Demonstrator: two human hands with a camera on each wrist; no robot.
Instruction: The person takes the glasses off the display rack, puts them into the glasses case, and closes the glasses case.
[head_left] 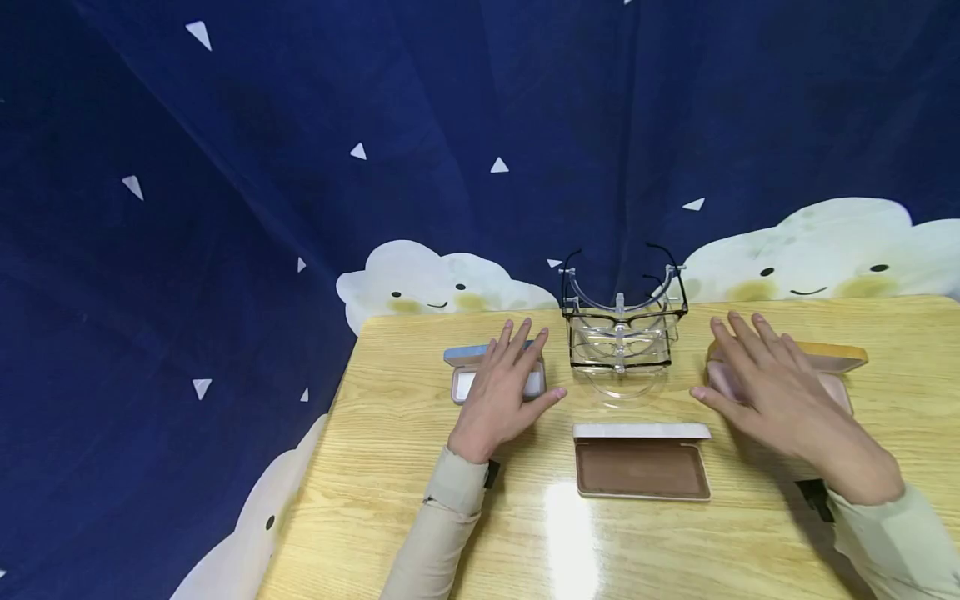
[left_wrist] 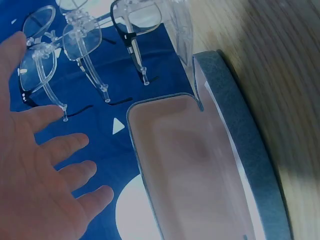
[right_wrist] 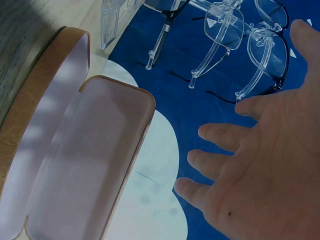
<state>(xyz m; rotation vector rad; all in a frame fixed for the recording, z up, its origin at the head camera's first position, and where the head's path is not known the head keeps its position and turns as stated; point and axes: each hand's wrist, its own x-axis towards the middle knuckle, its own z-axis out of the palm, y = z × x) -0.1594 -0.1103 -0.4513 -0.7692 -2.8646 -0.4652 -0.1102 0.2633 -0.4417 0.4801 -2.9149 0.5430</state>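
Head view: left hand (head_left: pixel 501 396) above the open blue case (head_left: pixel 463 354), left side of table (head_left: pixel 517 533); fingers straight and spread, gripping nothing. Right hand (head_left: pixel 787 408) above the open orange case (head_left: pixel 843 357), right side; fingers likewise straight, apart, grip free. Wrist views: gap visible between each hand's fingers and its case. Clear stand (head_left: pixel 620 354) stands between the hands, toward the far edge, bearing glasses (head_left: pixel 652 316) in tiers. White case (head_left: pixel 642 431), open, brown inside, lies nearer, just this side of stand.

Left hand (head_left: pixel 498 390) and right hand (head_left: pixel 780 398) hover palm-down with fingers (left_wrist: pixel 81 172) spread.
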